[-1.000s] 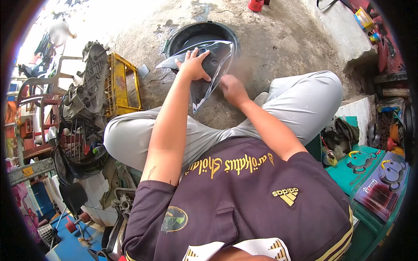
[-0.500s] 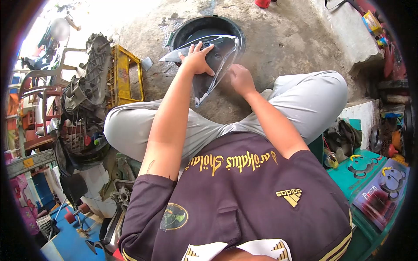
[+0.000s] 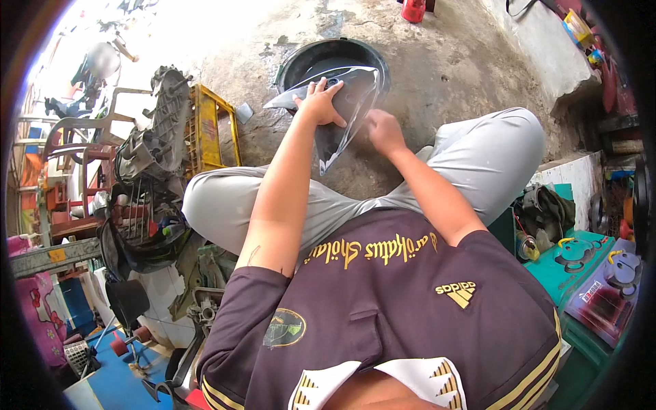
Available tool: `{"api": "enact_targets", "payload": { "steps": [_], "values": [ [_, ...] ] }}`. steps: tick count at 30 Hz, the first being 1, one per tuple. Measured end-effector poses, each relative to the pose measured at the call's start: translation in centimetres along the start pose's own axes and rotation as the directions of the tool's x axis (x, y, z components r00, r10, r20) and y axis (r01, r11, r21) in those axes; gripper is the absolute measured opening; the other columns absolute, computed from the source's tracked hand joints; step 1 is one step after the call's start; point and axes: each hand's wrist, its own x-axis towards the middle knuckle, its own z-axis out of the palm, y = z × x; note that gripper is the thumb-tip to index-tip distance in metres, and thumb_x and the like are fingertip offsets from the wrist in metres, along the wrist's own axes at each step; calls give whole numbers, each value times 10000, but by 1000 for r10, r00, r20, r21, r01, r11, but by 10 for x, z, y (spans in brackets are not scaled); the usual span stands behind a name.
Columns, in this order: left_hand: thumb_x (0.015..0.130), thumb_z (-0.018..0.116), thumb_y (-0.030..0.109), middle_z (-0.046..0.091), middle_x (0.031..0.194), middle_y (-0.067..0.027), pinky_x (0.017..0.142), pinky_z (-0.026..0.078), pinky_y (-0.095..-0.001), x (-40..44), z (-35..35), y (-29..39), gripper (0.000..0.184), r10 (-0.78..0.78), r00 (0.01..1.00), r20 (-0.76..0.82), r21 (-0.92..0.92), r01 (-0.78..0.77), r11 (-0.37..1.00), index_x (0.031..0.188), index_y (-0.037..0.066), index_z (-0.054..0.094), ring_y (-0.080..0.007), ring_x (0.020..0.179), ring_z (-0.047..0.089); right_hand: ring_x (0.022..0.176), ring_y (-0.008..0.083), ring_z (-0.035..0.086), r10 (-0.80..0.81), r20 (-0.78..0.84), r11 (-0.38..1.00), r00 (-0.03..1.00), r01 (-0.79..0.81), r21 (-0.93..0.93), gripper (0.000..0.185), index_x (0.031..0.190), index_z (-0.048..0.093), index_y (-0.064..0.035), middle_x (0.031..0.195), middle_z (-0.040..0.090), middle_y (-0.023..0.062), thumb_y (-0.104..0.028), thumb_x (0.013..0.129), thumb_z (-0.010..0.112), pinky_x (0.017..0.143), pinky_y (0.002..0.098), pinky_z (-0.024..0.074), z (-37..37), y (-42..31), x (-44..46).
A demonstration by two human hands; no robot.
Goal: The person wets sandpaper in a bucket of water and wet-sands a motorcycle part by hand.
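Observation:
A glossy dark triangular panel (image 3: 357,92) with pale, shiny edges lies tilted across a round black basin (image 3: 287,68) on the ground. My left hand (image 3: 321,106) rests on the panel with its fingers spread, pressing flat against the surface. Close beside the panel's right edge is my right hand (image 3: 385,132), its fingers curled together. Whatever those fingers hold, if anything, is hidden. The panel's lower tip points down between my bent legs, and a pale pointed end sticks out past the basin on the left.
A yellow crate (image 3: 210,130) and a greasy metal engine casing (image 3: 160,130) stand at the left, near a stacked chair frame (image 3: 75,126). On the right are a green case (image 3: 574,256) and a concrete ledge (image 3: 547,61). A red container (image 3: 413,9) sits at the top.
The view has shifted slightly. My right hand has moved a little along the panel's right edge, while my left hand keeps its place on the panel.

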Motion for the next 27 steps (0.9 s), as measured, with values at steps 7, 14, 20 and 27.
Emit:
{"api": "enact_targets", "payload": {
  "steps": [7, 14, 20, 27],
  "values": [
    [553, 984, 475, 117, 1772, -62, 1180, 185, -800, -1, -1, 3, 1300, -28, 999, 41, 1, 28, 1000, 1642, 444, 275, -347, 1624, 118, 908, 454, 638, -51, 30, 996, 998, 53, -70, 43, 850, 603, -22, 877, 651, 225, -49, 882, 596, 790, 535, 504, 5, 5, -5],
    [550, 987, 484, 133, 1771, -61, 1169, 202, -794, -2, 2, 2, 1284, -16, 1000, 16, -3, 16, 1000, 1632, 457, 297, -342, 1623, 136, 912, 452, 644, -47, 107, 996, 993, 54, -67, 44, 860, 604, -9, 879, 660, 229, -48, 881, 602, 782, 543, 501, 0, -7, -7],
    [554, 987, 487, 128, 1771, -71, 1168, 196, -795, -1, 2, 0, 1280, -3, 1000, 14, -1, 3, 1000, 1633, 451, 300, -348, 1623, 132, 898, 455, 651, -36, 135, 995, 990, 48, -91, 49, 873, 624, -8, 890, 671, 230, -56, 883, 632, 773, 533, 506, 4, -2, -4],
    [543, 995, 484, 119, 1769, -95, 1157, 202, -811, 0, 3, 0, 1301, -22, 1000, -17, -40, 22, 999, 1640, 422, 298, -367, 1622, 111, 878, 454, 664, 90, 157, 995, 984, -95, 24, 56, 895, 625, -3, 897, 682, 231, -56, 884, 641, 756, 516, 520, -3, -10, -2]
  ]
}}
